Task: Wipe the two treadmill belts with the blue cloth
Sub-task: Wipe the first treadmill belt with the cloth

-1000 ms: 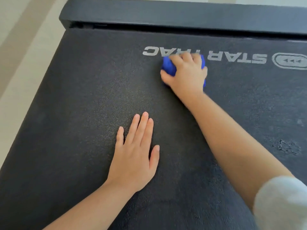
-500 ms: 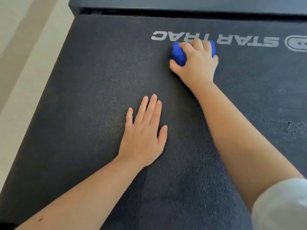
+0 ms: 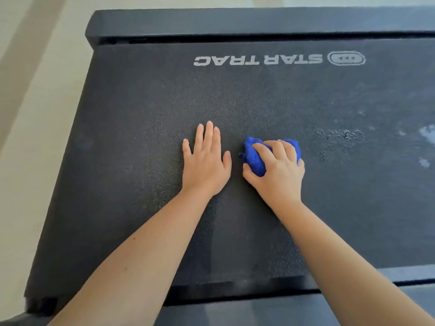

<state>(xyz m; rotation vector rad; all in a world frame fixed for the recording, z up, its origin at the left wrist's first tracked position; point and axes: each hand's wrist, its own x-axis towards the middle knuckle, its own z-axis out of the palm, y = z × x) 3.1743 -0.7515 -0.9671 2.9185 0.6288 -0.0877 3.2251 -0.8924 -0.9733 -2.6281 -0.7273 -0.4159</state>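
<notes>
The blue cloth [image 3: 254,159], gripped by the right hand [image 3: 280,172], has been drawn from the logo [image 3: 257,59] to mid-frame, beside the open left hand [image 3: 207,165]; wiping is judged unfinished.

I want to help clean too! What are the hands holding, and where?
The right hand grips the bunched blue cloth, fingers curled over it. The left hand holds nothing, lying flat on the belt.

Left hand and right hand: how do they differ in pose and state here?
The left hand lies flat, fingers straight; the right hand curls its fingers. The left hand holds nothing; the right hand grips the blue cloth. Both rest on the treadmill belt.
</notes>
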